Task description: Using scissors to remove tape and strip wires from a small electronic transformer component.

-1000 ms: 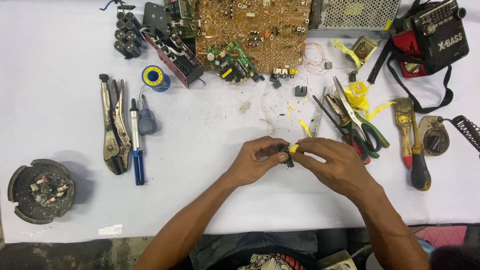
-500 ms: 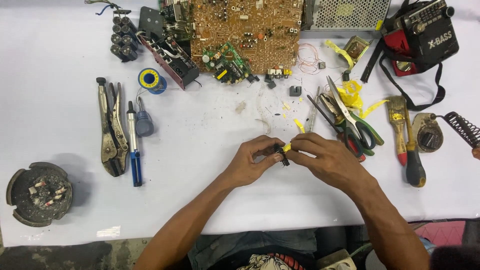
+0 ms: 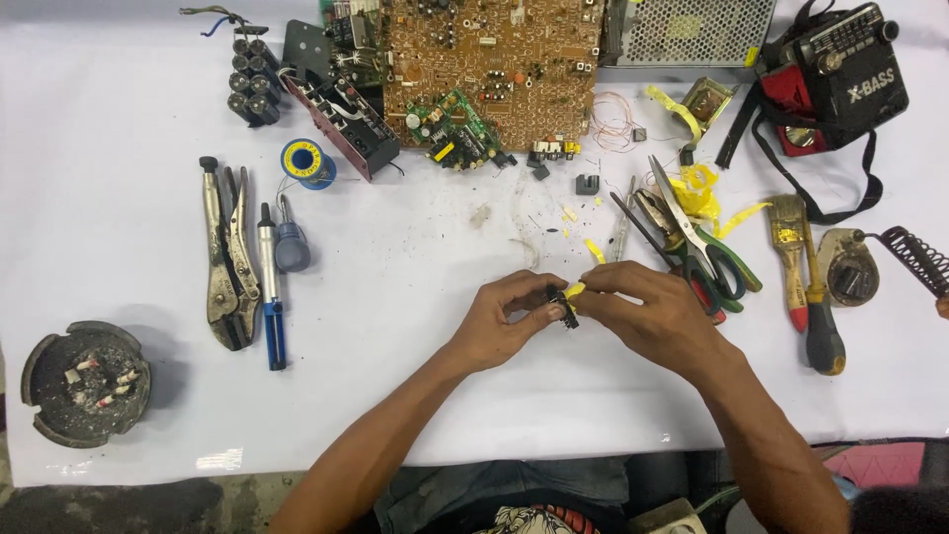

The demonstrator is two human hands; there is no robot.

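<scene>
Both hands meet just above the near middle of the white worktop [image 3: 119, 119], as a second ago: the left hand [image 3: 499, 321] and the right hand [image 3: 647, 311] still pinch one small black component [image 3: 565, 305] wrapped in yellow tape, fingertips touching it from either side. Only the view has shifted slightly. To the left lie one ashtray [image 3: 86, 383], one locking pliers [image 3: 225, 257] and one blue desoldering pump [image 3: 270, 297]. To the right lie one pair of scissors [image 3: 704, 247] and one brush [image 3: 791, 247]. Farthest sits one brown circuit board [image 3: 494, 54].
</scene>
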